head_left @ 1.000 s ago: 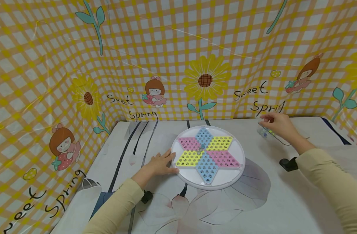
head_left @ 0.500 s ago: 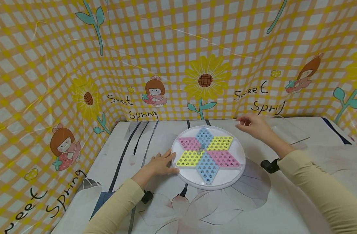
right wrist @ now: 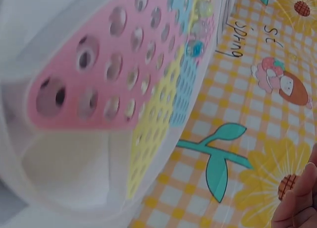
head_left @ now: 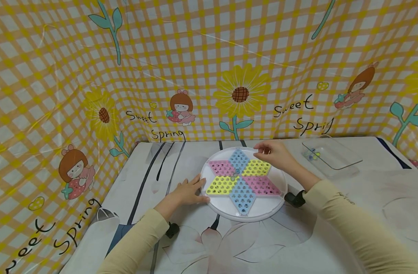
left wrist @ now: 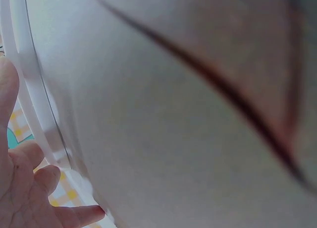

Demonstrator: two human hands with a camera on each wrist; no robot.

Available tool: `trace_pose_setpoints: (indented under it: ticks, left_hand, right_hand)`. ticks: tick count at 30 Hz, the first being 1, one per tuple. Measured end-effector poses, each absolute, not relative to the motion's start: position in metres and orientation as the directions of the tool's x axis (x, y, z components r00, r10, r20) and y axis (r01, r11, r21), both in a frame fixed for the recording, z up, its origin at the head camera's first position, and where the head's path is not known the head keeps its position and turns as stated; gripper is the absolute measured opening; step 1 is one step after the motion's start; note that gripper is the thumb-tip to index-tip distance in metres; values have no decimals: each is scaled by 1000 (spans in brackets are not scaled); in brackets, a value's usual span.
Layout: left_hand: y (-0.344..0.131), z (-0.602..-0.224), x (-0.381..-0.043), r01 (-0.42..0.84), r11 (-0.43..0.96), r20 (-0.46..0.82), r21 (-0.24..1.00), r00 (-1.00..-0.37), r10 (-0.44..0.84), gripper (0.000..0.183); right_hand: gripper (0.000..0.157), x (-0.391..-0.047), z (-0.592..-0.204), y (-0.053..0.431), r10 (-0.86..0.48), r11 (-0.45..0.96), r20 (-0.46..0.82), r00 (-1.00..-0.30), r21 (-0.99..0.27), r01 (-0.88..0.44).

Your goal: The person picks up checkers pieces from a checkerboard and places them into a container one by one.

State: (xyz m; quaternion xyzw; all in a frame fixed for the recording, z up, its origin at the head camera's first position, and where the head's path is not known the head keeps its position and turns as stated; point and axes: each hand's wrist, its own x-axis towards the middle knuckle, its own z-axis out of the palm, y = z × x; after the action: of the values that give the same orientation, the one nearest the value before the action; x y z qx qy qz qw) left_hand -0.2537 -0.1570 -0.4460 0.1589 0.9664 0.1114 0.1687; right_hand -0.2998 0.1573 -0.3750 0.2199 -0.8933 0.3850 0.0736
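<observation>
A round white Chinese checkers board (head_left: 212, 207) lies on the table, its six-pointed star coloured pink, yellow and blue. Marbles (head_left: 237, 172) sit at its centre; the right wrist view shows a blue marble (right wrist: 195, 48) and a greenish one (right wrist: 203, 9) there. My left hand (head_left: 186, 192) rests with spread fingers and thumb against the board's left rim (left wrist: 32, 64). Over the far right rim, near the yellow point, is my right hand (head_left: 275, 155), thumb and fingertips brought close together. Whether a marble is between them I cannot tell.
A clear glass dish (head_left: 347, 166) stands at the back right, with several blue and yellow marbles (head_left: 314, 154) in its left end. Behind the table hangs a checked cloth (head_left: 195, 57). A white object (head_left: 104, 220) lies at the left edge.
My right hand has moved left from over the glass dish to the board's far right rim, uncovering the marbles in the dish. My left hand and the board have stayed put.
</observation>
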Motion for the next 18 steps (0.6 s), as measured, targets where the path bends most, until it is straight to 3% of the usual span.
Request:
trace_pose_setpoints:
  ticks: [18]
  left_hand:
    - [-157, -446, -254, 263, 927, -301, 267, -891, 340, 80]
  right_hand:
    - [24, -306, -402, 114, -336, 559, 196, -921, -746, -363]
